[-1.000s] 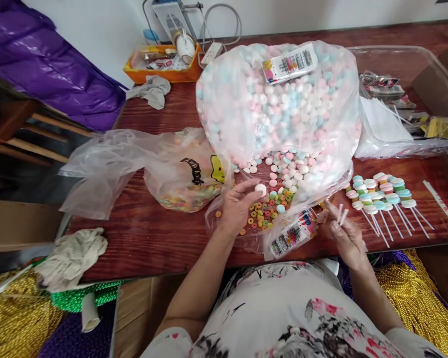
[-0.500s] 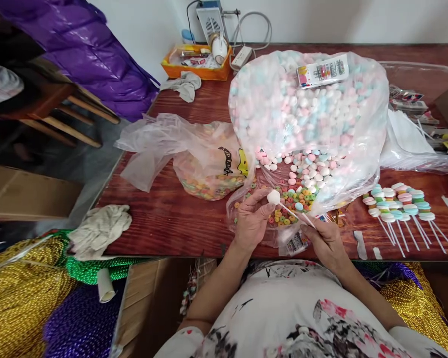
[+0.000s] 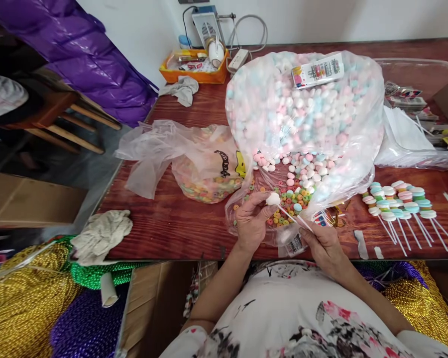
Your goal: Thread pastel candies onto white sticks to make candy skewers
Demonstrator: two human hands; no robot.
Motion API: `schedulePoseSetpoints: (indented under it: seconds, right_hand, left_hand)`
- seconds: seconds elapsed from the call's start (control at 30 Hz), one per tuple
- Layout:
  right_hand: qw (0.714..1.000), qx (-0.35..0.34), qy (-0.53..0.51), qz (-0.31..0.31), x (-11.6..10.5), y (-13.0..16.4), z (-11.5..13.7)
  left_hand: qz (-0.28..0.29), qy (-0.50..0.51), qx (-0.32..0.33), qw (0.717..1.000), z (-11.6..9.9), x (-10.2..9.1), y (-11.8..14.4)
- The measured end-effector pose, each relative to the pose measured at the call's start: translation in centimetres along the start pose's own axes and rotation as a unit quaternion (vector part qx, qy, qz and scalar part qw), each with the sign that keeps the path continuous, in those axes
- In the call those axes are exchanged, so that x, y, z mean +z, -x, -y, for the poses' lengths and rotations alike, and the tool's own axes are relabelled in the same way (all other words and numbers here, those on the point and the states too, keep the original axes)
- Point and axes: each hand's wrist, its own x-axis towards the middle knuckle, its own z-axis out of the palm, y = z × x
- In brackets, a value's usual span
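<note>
My left hand (image 3: 251, 221) is closed in a pinch on a small round white candy (image 3: 273, 199) at the head of a thin white stick (image 3: 286, 213). My right hand (image 3: 324, 247) is closed on the lower part of that stick; a second white stick end (image 3: 305, 223) shows beside its fingers. Below the hands, colourful candy rings (image 3: 283, 205) lie on clear plastic. Loose pastel candies (image 3: 313, 171) spill from a large clear bag (image 3: 302, 114) just beyond. To the right lie several finished-looking candy skewers (image 3: 403, 201), stacked discs on white sticks.
A tied bag of rings (image 3: 205, 169) lies left of the hands. A cloth (image 3: 102, 233) rests at the table's left edge. Behind are an orange box (image 3: 194, 74) and a power strip (image 3: 239, 59); a clear bin (image 3: 418, 159) stands right. Shiny bead strands (image 3: 26, 293) fill the floor left.
The view has shifted slightly. Both hands keep nearly the same pose, with the white candy and stick still between them.
</note>
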Motion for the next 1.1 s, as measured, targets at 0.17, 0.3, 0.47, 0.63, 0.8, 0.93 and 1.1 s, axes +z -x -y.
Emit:
schedulePoseSetpoints:
  seconds: [0.17, 0.3, 0.47, 0.63, 0.8, 0.93, 1.1]
  right_hand:
    - [1.0, -0.009, -0.012, 0.016, 0.2, 0.0, 0.2]
    - [0.999, -0.037, 0.0, 0.02, 0.3, -0.2, 0.7]
    - [0.997, -0.069, -0.007, 0.02, 0.6, -0.3, 0.9]
    - [0.997, -0.079, -0.014, 0.018, 1.2, 0.0, 0.4]
    - [0.997, -0.078, -0.003, 0.002, 0.6, -0.2, 0.2]
    - [0.997, -0.07, -0.021, -0.004, 0.7, -0.2, 0.1]
    - [0.995, -0.071, -0.06, 0.025, 2.0, 0.1, -0.1]
  left_hand:
    - [0.032, -0.168, 0.157, 0.973, -0.6, -0.6, -0.2]
    - [0.046, -0.267, 0.231, 0.935, -1.4, -1.0, -0.2]
    - [0.101, -0.3, 0.254, 0.914, -1.8, -1.6, 0.1]
    - [0.111, -0.309, 0.26, 0.908, -1.9, -2.1, 0.4]
    - [0.165, -0.32, 0.242, 0.901, -1.8, -2.8, 0.2]
    - [0.1, -0.294, 0.23, 0.922, -1.5, -2.4, 0.6]
    - [0.056, -0.235, 0.188, 0.952, -0.7, -1.9, 1.3]
